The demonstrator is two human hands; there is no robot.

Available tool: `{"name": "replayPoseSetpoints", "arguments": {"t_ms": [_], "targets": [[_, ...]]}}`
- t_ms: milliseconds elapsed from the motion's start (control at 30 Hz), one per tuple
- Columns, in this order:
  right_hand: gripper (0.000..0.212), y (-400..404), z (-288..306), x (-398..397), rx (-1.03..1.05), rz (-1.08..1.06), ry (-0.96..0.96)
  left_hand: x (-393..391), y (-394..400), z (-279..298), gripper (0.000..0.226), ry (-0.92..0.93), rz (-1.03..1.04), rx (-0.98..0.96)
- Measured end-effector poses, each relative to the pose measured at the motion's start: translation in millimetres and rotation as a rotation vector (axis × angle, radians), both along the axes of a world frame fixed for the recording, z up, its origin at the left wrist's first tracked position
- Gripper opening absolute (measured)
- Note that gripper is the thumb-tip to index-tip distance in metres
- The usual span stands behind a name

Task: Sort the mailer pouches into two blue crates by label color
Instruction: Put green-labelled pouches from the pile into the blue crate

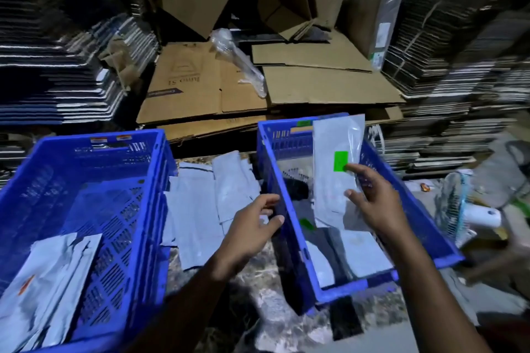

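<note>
My right hand (372, 200) holds a grey mailer pouch (332, 157) with a green label upright above the right blue crate (427, 221); thumb and forefinger pinch its edge. Inside that crate lie other pouches (364, 255), one showing a green label. My left hand (255, 226) hovers with loosely curled fingers by the right crate's left wall and holds nothing. A pile of grey pouches (200, 203) lies between the crates. The left blue crate (94, 169) holds pouches (48, 275), one with an orange label.
Flattened cardboard boxes (229, 86) lie behind the crates, with tall stacks of flat cartons at both sides. A small fan (456, 206) and clutter sit at the right. The crates stand on a marbled surface (258, 309).
</note>
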State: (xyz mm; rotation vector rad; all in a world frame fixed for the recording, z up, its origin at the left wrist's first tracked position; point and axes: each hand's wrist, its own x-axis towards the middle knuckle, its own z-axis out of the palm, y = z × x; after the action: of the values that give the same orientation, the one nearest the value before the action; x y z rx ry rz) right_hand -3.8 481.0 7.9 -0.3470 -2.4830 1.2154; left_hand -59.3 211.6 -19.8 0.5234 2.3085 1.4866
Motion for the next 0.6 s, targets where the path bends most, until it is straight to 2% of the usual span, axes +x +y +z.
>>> {"name": "replayPoseSetpoints", "arguments": {"t_ms": [100,233,300,367,500,600], "targets": [[0.050,35.6,-22.6,4.5,0.043,0.014,-0.219,-6.1,21.6,-10.0,0.061,0.162,-0.133,-0.157],[0.050,51.1,-48.1,7.6,-0.021,0.198,-0.479,-9.5,38.1,-21.1,0.078,0.209,-0.254,-0.281],[0.045,48.7,-50.8,6.2,0.119,0.307,-0.669,-8.8,40.9,-25.1,0.081,0.215,-0.279,-0.283],[0.043,45.3,-51.2,3.1,0.242,0.345,-0.773,-9.2,41.1,-28.1,0.082,0.215,-0.281,-0.271],[0.037,33.8,-41.8,-5.0,0.208,0.187,-0.683,-10.1,36.8,-31.9,0.082,0.259,-0.269,-0.281],[0.029,11.0,-28.4,-15.4,0.186,0.131,-0.485,-11.2,29.3,-33.2,0.080,0.301,-0.271,-0.292]]}}
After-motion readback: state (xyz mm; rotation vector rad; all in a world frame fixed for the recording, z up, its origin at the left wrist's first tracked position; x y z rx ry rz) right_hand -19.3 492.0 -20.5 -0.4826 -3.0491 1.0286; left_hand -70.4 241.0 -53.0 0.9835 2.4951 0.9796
